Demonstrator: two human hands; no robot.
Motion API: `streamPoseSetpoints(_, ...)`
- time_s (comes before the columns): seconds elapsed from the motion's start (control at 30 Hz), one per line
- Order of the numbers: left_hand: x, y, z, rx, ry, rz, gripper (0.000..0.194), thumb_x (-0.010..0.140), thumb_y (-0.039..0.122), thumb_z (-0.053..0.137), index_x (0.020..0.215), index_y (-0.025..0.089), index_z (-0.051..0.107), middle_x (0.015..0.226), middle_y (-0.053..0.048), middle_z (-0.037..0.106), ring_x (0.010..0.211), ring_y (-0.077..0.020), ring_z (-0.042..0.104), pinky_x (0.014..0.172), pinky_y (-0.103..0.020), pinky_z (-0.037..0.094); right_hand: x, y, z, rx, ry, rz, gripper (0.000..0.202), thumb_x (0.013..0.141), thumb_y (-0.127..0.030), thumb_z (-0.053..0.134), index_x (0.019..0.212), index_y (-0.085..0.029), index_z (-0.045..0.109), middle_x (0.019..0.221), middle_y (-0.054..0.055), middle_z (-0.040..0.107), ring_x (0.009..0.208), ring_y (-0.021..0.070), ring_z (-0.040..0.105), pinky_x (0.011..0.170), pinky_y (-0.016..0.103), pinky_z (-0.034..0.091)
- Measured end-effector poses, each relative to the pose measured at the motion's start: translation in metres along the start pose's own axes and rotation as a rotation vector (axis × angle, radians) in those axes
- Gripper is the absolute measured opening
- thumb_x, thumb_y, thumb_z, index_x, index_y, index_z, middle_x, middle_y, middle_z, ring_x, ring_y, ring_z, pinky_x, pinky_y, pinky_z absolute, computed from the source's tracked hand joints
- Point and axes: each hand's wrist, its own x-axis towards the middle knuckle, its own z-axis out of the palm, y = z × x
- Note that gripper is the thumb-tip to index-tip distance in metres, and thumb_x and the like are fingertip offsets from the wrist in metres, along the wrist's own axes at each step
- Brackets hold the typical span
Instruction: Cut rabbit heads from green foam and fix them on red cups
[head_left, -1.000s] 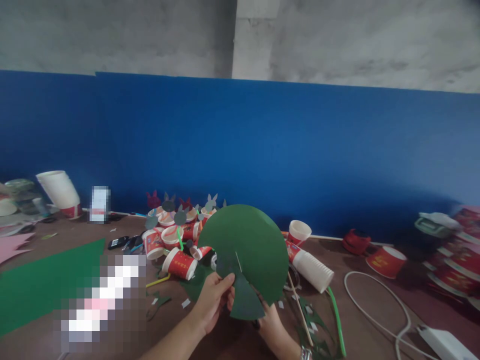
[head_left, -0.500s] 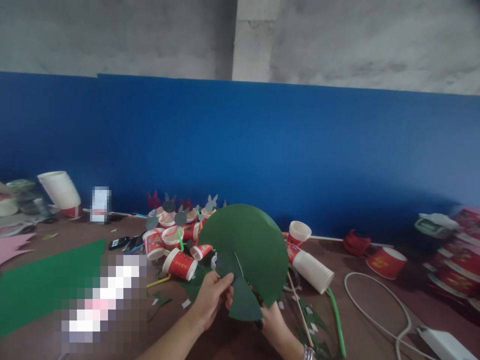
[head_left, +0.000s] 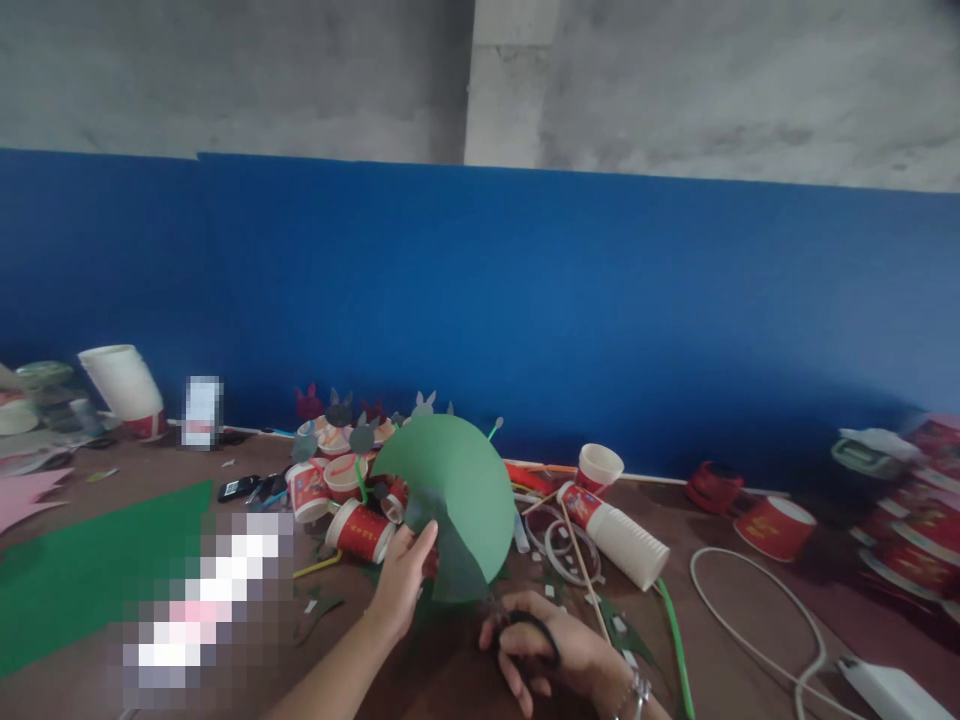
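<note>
My left hand (head_left: 403,582) pinches a round sheet of green paper (head_left: 474,478) near its lower left side, thumb on top. The paper bends into a shallow cone, and a slit runs from about its centre to the lower edge. Black-handled scissors (head_left: 545,630) sit in my right hand (head_left: 581,645), its fingers through the loops, just below the paper's lower right edge. The blades are hard to make out. Behind the paper lie red and white paper cups (head_left: 358,530), partly hidden by it.
A stack of paper cups (head_left: 619,540) lies to the right beside a thin stick (head_left: 585,565). A white cable (head_left: 757,570) loops farther right. On the left are a flat green sheet (head_left: 97,560) and a leaning white cup stack (head_left: 120,385). Green scraps and white bits litter the brown table.
My right hand has come out from behind the paper, down and to the right, showing the scissors. The green paper has moved left and tilted, looking lighter.
</note>
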Motion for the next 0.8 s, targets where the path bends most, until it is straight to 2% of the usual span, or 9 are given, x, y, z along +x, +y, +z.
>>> streamPoseSetpoints(0.1,0.005,0.000,-0.005,0.052,0.020,0.098,0.040,0.064,0.051,0.072,0.066,0.017,0.053,0.051,0.006,0.053,0.046,-0.0101,0.051,0.045,-0.020,0.038,-0.012,-0.007,-0.021,0.006,-0.077,0.001,0.036,0.069,-0.037,0.065,0.084,-0.005,0.063,0.049,0.001,0.061,0.034,0.0078,0.053,0.027,0.013,0.020)
streamPoseSetpoints(0.2,0.003,-0.001,-0.006,0.115,-0.038,0.102,0.038,0.065,0.052,0.071,0.066,0.017,0.054,0.049,0.005,0.053,0.045,-0.0110,0.050,0.043,-0.020,0.037,-0.015,-0.010,-0.031,0.079,-0.004,-0.093,0.036,0.070,-0.040,0.064,0.083,-0.007,0.063,0.047,0.000,0.059,0.031,0.0074,0.050,0.026,0.013,0.021)
streamPoseSetpoints(0.37,-0.005,0.000,-0.001,0.129,-0.233,0.005,0.039,0.066,0.053,0.069,0.075,0.017,0.057,0.052,0.003,0.058,0.044,-0.0130,0.052,0.043,-0.022,0.038,-0.008,-0.010,-0.021,0.061,0.052,-0.072,0.031,0.072,-0.035,0.063,0.085,-0.007,0.063,0.049,0.001,0.061,0.033,0.0081,0.053,0.028,0.013,0.024)
streamPoseSetpoints(0.6,-0.012,0.002,0.004,0.173,-0.330,-0.043,0.041,0.067,0.054,0.069,0.075,0.015,0.060,0.049,0.003,0.056,0.041,-0.0121,0.049,0.042,-0.022,0.037,0.002,0.002,-0.019,0.069,0.010,-0.065,0.029,0.074,-0.033,0.060,0.090,-0.008,0.060,0.051,0.000,0.062,0.036,0.0094,0.056,0.029,0.013,0.025)
streamPoseSetpoints(0.8,-0.016,-0.001,0.005,0.185,-0.404,-0.101,0.039,0.066,0.053,0.070,0.070,0.014,0.063,0.049,0.000,0.057,0.041,-0.0125,0.050,0.043,-0.023,0.036,0.007,0.000,-0.007,0.087,0.120,-0.169,0.036,0.076,-0.044,0.062,0.091,-0.012,0.055,0.054,-0.001,0.061,0.039,0.0088,0.056,0.032,0.013,0.027)
